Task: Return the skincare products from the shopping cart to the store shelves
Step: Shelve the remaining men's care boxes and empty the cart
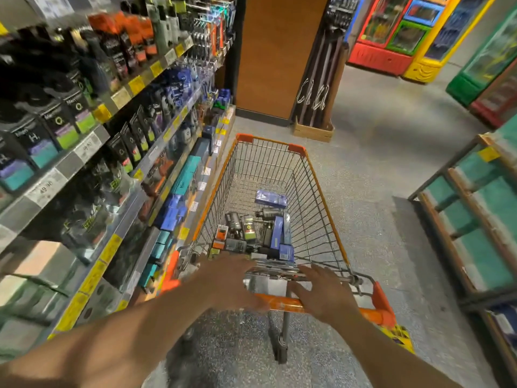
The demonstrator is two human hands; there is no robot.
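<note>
Hands: left hand [232, 281] and right hand [321, 295] both reach over the cart's handle [282, 302], nearest the camera. Fingers look spread and fairly straight, holding nothing; motion blur hides whether they touch the bar.

Cart: the cart [321, 191] stands just right of the shelves, its far end pointing down the aisle.

Products, near end of cart: a pile [251, 233] of dark tubes and bottles, a green-labelled tube, an orange-topped box and blue boxes lies on the basket floor just beyond the handle. Exact count cannot be told.

Products, further in the cart: one blue box [270, 198] lies flat, apart from the pile, towards the cart's middle.

Shelves: the shelves [92, 141] left of the cart are stocked with dark tubes, blue boxes and teal packs that look like the goods in the cart. Yellow and white price tags run along the edges.

Beyond the cart: a wooden panel [277, 51], then bright coolers [414, 32] further off to the right.

Done: nothing that can be confirmed; no product is in either hand.

Left: by my reading, nearly all of it. The whole pile and the lone box have yet to go to the shelves.

Next, likely: pick one product from the pile and match it to its shelf row.
</note>
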